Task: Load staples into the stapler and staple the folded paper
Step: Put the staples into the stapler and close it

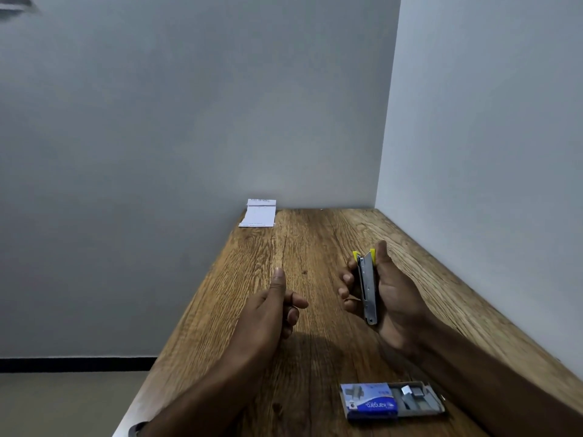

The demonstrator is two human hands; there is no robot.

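Fingers (346, 279) of the right hand (394, 298) are wrapped around the stapler (367, 288), held lengthwise away; left hand (271, 307) loosely curled, empty; staples inside cannot be made out.

A wooden table (315, 247) with strong grain fills the corner where two plain grey-white walls (189, 105) meet, its far and right edges against them. Left of the table, a black skirting strip (75, 364) runs above a pale floor (63, 405).

Bare forearms, no sleeves; a dark wristband (136, 428) circles the left wrist.
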